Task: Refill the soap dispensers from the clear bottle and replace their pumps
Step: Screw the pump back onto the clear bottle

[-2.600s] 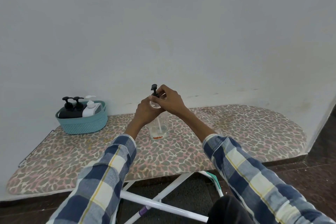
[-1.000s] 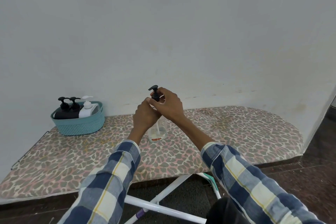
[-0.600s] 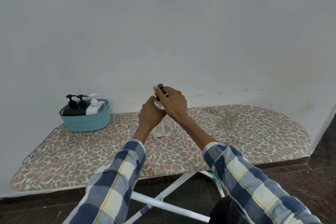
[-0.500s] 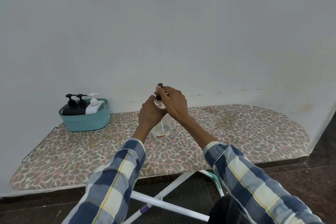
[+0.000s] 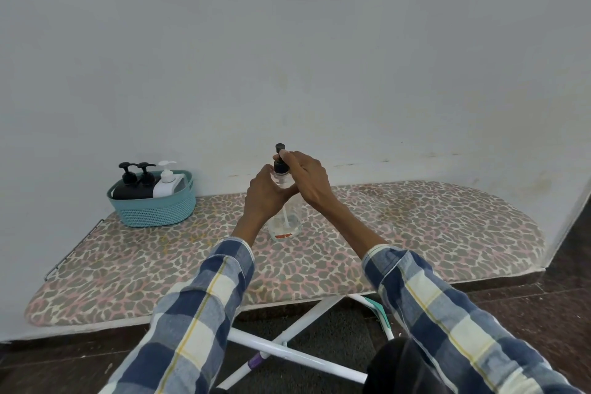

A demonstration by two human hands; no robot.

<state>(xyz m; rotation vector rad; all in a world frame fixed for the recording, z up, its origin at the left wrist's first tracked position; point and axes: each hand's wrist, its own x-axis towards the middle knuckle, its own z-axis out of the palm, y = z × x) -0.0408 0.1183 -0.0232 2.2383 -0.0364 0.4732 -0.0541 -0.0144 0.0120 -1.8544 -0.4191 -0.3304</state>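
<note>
A clear bottle (image 5: 285,223) with a black pump (image 5: 280,160) stands upright on the leopard-print ironing board (image 5: 415,233), near its middle. My left hand (image 5: 263,195) grips the bottle's upper body and neck. My right hand (image 5: 305,179) reaches over from the right, and its fingers pinch the black pump collar. A white dip tube shows inside the bottle, and a little liquid lies at its bottom. Two black soap dispensers (image 5: 132,185) and a white one (image 5: 166,184), all with pumps on, stand in a teal basket (image 5: 153,208) at the board's far left.
A plain white wall stands right behind the board. The board's white crossed legs (image 5: 287,349) show below its front edge, over a dark floor. My plaid sleeves (image 5: 204,313) fill the lower part of the view.
My right hand has shifted its hold around the pump, and the pump head has turned. The bottle stays in the same spot, held by my left hand. The camera has swung slightly.
</note>
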